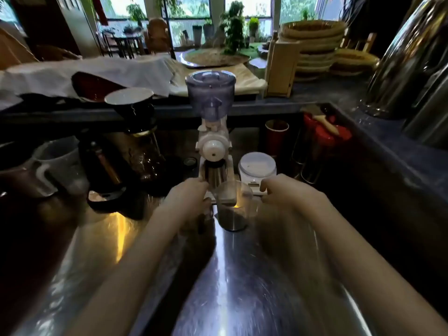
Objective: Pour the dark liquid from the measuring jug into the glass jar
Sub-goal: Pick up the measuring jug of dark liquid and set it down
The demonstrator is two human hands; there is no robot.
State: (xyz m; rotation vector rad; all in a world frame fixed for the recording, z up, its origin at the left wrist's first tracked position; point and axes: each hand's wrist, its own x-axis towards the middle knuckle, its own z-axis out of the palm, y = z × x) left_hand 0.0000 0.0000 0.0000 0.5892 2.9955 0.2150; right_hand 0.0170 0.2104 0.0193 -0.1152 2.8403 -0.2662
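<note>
A clear measuring jug (pixel 233 207) stands upright on the steel counter (pixel 232 287) in front of the grinder, its lower half filled with dark liquid. My left hand (pixel 190 198) is just left of the jug, fingers curled around a dark see-through vessel (pixel 197 224) that looks like the glass jar; most of it is hidden and blurred. My right hand (pixel 282 192) hovers just right of the jug with bent fingers, blurred by motion, holding nothing.
A white coffee grinder (pixel 213 141) with a clear hopper stands right behind the jug. A white scale (pixel 257 166) sits to its right. A dripper on a glass carafe (pixel 143 141), a dark pot and a white jug (pixel 60 163) crowd the left.
</note>
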